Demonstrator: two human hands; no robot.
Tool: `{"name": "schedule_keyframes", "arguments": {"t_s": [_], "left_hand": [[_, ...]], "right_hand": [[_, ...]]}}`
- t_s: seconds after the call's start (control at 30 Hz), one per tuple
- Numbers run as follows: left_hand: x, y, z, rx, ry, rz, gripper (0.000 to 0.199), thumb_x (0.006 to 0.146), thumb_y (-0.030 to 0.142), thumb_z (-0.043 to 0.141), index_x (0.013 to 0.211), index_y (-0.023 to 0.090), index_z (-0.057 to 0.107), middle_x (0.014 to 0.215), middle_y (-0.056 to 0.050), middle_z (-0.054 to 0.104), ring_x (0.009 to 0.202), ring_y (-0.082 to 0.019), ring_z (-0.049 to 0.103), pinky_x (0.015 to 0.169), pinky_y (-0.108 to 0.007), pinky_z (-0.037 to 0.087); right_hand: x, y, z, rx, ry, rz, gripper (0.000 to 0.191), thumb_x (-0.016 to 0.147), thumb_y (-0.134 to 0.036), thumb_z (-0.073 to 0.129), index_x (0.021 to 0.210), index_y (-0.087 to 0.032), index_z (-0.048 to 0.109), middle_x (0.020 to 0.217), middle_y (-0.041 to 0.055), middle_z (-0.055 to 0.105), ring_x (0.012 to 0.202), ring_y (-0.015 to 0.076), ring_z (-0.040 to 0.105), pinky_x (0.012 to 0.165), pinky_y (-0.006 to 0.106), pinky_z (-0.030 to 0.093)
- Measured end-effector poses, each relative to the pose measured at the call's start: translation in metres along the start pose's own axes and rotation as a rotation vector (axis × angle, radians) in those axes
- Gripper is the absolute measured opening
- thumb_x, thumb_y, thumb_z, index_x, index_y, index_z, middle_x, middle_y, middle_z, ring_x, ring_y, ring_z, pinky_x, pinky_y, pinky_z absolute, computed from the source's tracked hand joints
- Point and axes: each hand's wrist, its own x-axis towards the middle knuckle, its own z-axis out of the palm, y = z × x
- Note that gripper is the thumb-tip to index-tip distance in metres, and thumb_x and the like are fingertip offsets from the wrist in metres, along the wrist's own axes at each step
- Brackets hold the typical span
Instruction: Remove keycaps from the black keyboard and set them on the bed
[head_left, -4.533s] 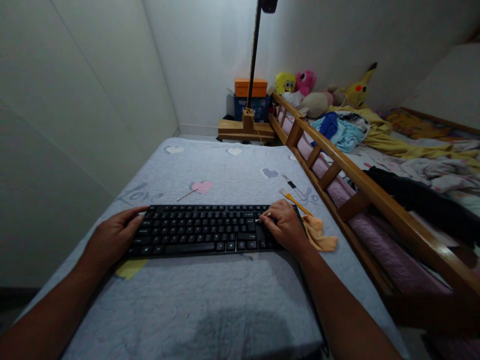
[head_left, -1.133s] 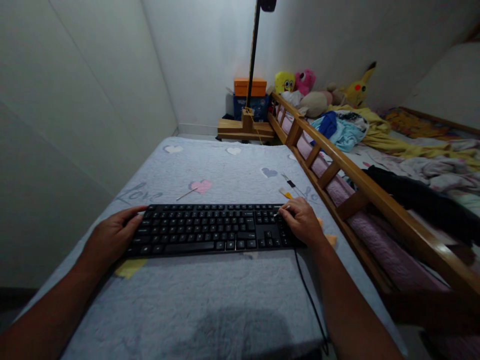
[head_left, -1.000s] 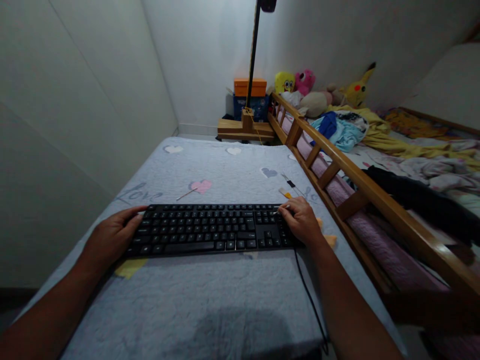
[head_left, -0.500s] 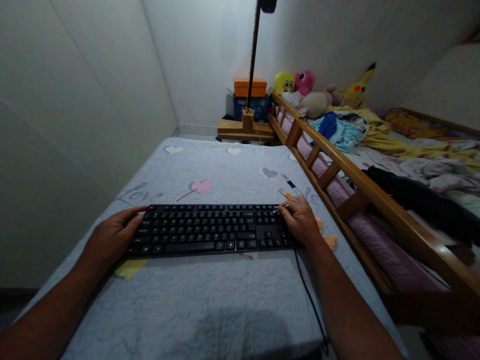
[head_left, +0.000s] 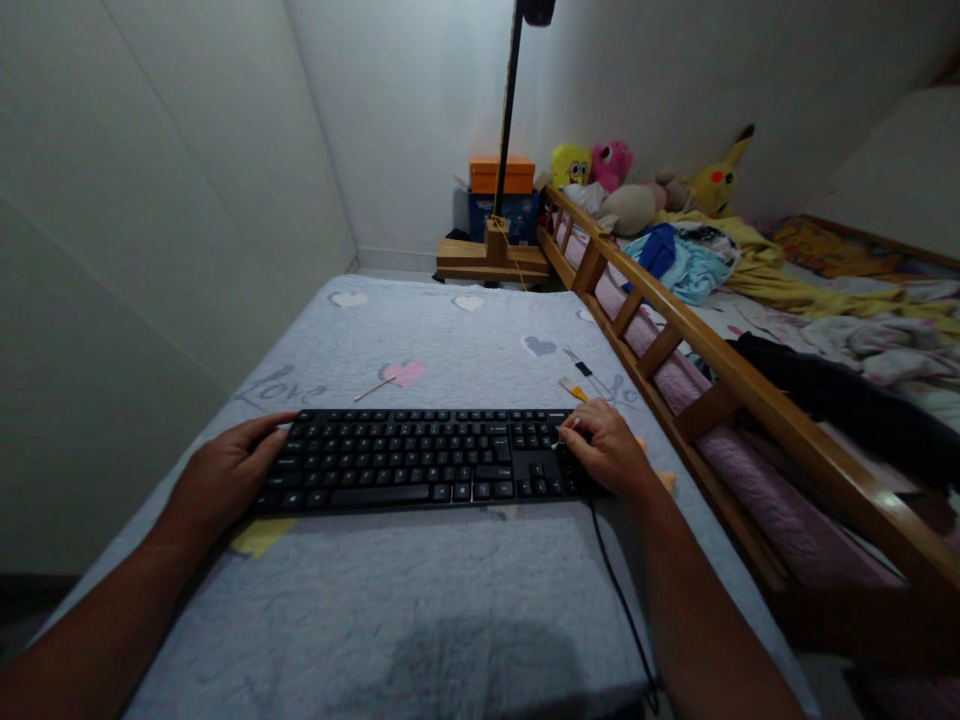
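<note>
A black keyboard (head_left: 397, 455) lies across the light blue bedspread. Its left end is gripped by my left hand (head_left: 229, 465), thumb and fingers at the edge. My right hand (head_left: 604, 445) is over the number pad, pinching a thin white cotton swab (head_left: 576, 424) whose tip points down at the keys. Another cotton swab (head_left: 374, 388) rests behind the keyboard by the pink heart. A brush with a yellow handle (head_left: 574, 389) and black-banded tweezers (head_left: 583, 369) lie beyond my right hand.
The wooden bed rail (head_left: 697, 345) runs along the right side. Orange cloth (head_left: 666, 481) peeks out beside my right wrist. The keyboard cable (head_left: 619, 590) trails toward the front edge. A wooden stand (head_left: 491, 258) with a black pole is beyond the far edge.
My right hand has shifted slightly right and toward me, and the swab has moved with it, its tip lower on the keys. My left hand and the keyboard stay where they were.
</note>
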Motion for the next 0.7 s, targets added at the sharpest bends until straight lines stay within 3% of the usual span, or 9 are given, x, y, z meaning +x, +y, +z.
{"name": "schedule_keyframes", "arguments": {"t_s": [0.7], "left_hand": [[-0.0022,0.0036,-0.0012,0.03,0.02,-0.008,0.059,0.079,0.051,0.039,0.12,0.018,0.065,0.114,-0.009,0.07,0.104,-0.026,0.064,0.092,-0.036,0.048]], "right_hand": [[0.0018,-0.0067,0.005,0.023,-0.004,-0.054,0.018,0.086,-0.017,0.055,0.07,-0.021,0.062,0.071,0.0016,0.062,0.079,0.0192,0.054,0.078,0.038,0.042]]}}
